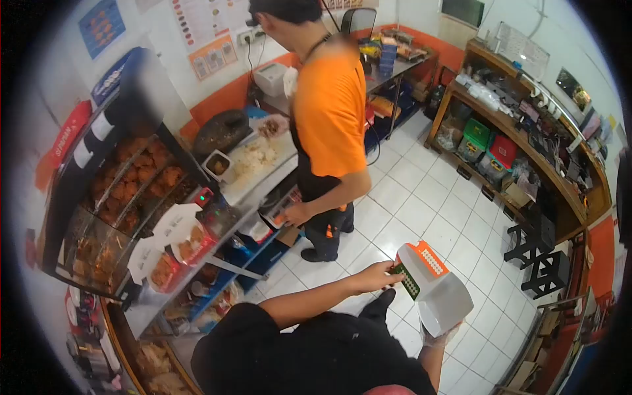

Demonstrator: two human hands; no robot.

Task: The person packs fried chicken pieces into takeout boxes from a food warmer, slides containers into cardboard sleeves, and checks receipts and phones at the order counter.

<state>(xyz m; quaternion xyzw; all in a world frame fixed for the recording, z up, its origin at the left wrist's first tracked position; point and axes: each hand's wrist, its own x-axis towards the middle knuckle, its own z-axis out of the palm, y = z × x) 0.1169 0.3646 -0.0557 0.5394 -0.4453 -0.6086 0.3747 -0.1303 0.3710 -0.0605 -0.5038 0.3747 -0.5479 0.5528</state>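
Observation:
An open takeaway box [444, 299], white inside with orange and green printed sides, is held out over the tiled floor. My left hand [376, 277] pinches its green side near the left edge. My right hand [442, 334], in a clear plastic glove, grips the box from beneath at its lower edge; its fingers are partly hidden by the box. Nothing shows inside the box. To the left, two open boxes with fried pieces, one nearer [161, 270] and one farther [191, 242], stand on the counter edge.
A co-worker in an orange shirt [329, 108] stands at the counter [253, 191] ahead. At the left is a glass display case [99, 217] with fried chicken. Wooden shelves [526, 141] and black stools [546, 276] line the right side.

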